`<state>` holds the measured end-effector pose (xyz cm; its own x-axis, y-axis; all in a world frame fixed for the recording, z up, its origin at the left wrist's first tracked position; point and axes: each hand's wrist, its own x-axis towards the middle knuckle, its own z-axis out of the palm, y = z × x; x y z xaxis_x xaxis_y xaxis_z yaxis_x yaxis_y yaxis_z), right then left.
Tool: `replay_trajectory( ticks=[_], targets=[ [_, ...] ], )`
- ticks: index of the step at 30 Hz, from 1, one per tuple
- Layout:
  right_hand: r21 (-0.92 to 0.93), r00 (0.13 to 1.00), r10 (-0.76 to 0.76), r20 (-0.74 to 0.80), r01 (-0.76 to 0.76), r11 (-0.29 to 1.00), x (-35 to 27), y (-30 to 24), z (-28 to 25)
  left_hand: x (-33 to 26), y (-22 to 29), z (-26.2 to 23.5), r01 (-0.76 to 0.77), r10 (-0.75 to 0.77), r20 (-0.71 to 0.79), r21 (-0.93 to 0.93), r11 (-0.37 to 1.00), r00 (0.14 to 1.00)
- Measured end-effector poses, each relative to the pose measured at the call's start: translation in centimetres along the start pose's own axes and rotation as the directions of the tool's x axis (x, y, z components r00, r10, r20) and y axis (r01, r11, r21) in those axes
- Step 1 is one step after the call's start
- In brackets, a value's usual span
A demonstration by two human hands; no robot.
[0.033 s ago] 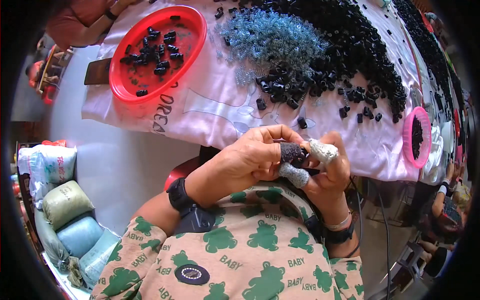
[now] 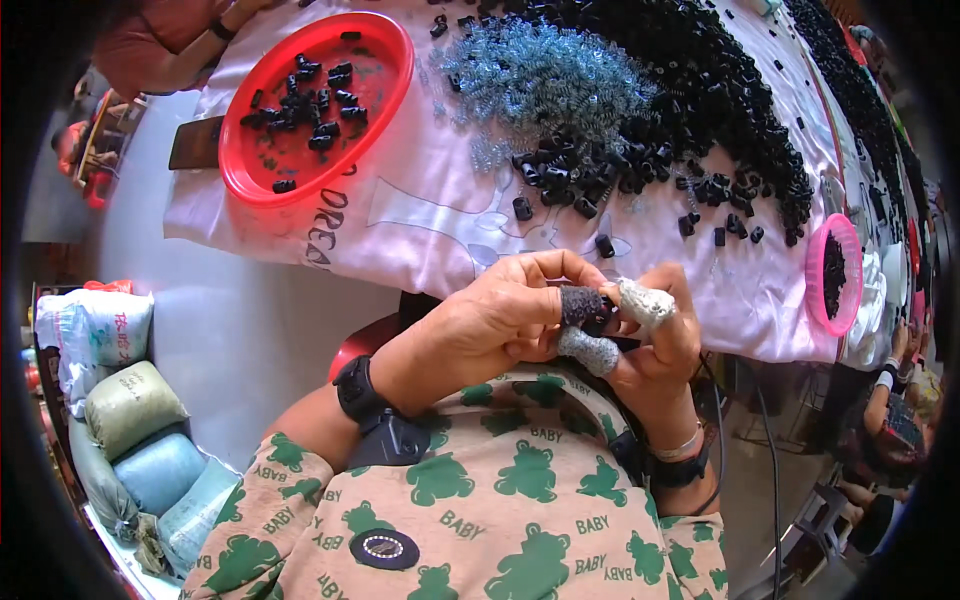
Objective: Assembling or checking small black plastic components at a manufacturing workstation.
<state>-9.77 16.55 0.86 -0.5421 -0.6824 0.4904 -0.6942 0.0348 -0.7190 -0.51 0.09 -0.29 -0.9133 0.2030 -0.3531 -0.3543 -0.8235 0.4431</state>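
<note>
My left hand [image 2: 510, 300] and my right hand [image 2: 660, 340] meet at the table's near edge, in front of my chest. A dark cover wraps the left thumb; a whitish one and a grey one cover right-hand fingers. Pinched between both hands is a small black plastic part [image 2: 604, 312], mostly hidden by the fingers. Just beyond the hands lies a single black plastic piece [image 2: 604, 246] on the cloth. Farther off sit a heap of small bluish metal springs [image 2: 545, 75] and a large pile of black plastic pieces [image 2: 720, 90].
A round red tray [image 2: 265, 165] with several black pieces stands at the left on the pink cloth [image 2: 420, 250]. At the right edge is a pink basket [image 2: 853, 270] holding dark pieces. Filled sacks [image 2: 135, 405] lie at lower left. A co-worker's arm [image 2: 190, 50] shows at upper left.
</note>
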Motion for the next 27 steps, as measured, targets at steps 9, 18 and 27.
replay_trajectory(
  ticks=[9, 18, 27],
  targets=[
    [-0.049, 0.998, -0.063, 0.032, 0.064, 0.997, 0.3, 0.4, 0.0, 0.1, 0.3, 0.6, -0.096, 0.108, -0.067, 0.162, 0.982, 0.992],
    [-0.016, 0.998, -0.059, -0.031, 0.059, 0.998, 0.1, 0.3, -0.2, -0.3, 0.5, 1.1, 0.095, -0.092, -0.038, 0.059, 0.994, 0.995],
    [-0.108, 0.993, -0.115, 0.004, 0.114, 0.988, 0.4, 0.1, 0.0, -0.5, 0.6, 1.0, 0.038, -0.007, -0.164, 0.19, 0.981, 0.986]
  ],
)
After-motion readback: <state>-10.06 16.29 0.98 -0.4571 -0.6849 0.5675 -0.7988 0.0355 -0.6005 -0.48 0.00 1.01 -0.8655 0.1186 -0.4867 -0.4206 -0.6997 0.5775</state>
